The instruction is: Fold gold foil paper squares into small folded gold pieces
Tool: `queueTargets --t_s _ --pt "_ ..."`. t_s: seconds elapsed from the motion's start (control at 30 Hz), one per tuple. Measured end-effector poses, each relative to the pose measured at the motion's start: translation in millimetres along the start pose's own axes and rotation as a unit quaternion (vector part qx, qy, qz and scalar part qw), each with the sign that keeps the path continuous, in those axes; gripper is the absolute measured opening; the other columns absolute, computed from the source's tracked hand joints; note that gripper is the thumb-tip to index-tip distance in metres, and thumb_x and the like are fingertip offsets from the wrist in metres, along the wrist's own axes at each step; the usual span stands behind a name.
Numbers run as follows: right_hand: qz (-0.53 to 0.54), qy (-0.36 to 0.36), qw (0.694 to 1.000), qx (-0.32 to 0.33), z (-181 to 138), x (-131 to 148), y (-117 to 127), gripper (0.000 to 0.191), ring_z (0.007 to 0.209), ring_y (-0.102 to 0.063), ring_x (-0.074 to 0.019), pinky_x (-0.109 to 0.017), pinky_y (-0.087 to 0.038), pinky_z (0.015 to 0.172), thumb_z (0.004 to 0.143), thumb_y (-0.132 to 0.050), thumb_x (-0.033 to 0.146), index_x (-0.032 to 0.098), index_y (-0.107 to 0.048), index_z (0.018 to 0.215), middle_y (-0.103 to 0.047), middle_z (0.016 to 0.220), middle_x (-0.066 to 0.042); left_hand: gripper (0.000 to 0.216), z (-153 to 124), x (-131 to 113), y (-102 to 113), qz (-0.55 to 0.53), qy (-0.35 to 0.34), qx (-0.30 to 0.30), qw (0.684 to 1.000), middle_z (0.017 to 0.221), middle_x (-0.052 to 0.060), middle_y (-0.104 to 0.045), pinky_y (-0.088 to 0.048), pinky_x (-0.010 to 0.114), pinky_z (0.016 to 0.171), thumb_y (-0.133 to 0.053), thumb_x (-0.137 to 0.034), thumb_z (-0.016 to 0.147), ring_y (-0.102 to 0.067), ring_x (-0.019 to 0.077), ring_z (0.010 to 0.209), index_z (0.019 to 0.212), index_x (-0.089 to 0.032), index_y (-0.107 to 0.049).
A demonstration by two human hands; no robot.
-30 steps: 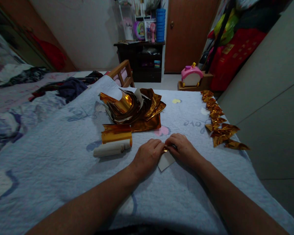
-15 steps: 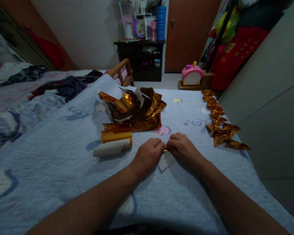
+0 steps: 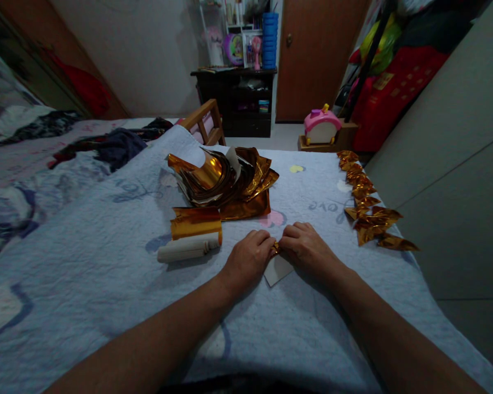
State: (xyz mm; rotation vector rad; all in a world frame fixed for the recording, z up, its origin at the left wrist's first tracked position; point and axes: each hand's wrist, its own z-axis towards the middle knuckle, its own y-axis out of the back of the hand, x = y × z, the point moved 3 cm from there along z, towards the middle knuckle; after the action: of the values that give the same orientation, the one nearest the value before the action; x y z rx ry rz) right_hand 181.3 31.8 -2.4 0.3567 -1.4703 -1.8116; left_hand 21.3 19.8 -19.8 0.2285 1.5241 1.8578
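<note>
Close together on the bed, my left hand [image 3: 250, 257] and my right hand [image 3: 306, 246] both grip one sheet of gold foil paper [image 3: 277, 270]. Its pale back faces up, with a corner pointing toward me. A narrow strip of gold shows between my fingers, along the sheet's far edge, which looks folded or rolled. My fingertips are curled over that edge and partly hide it. Beyond my hands lies a curved stack of gold foil sheets [image 3: 213, 178]. Left of my left hand rests a rolled sheet [image 3: 187, 248] with its pale side out.
Folded gold foil pieces [image 3: 363, 191] form a row along the bed's right edge. A light blue patterned bedspread [image 3: 107, 262] lies under everything. Rumpled clothes [image 3: 119, 148] are at the far left. Past the bed stand a dark cabinet [image 3: 234, 123] and a pink toy [image 3: 322, 127].
The gold strip between my fingers looks slightly more bunched, and the pale part of the sheet shows a little less. My hands have barely shifted; the other things stay put.
</note>
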Motion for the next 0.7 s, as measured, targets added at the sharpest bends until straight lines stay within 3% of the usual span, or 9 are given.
queueTargets --t_s 0.7 --pt "0.010 0.007 1.000 0.012 -2.0 1.6 3.4 0.014 0.077 -0.047 -0.0181 -0.033 -0.031 0.073 0.095 -0.065 0.021 0.020 -0.074 0.085 -0.062 0.081 -0.004 0.012 -2.0 -3.9 4.6 0.032 -0.017 0.009 0.999 0.094 0.003 -0.065 -0.048 0.030 0.076 -0.059 -0.029 0.099 -0.057 0.0201 0.091 0.099 -0.020 -0.067"
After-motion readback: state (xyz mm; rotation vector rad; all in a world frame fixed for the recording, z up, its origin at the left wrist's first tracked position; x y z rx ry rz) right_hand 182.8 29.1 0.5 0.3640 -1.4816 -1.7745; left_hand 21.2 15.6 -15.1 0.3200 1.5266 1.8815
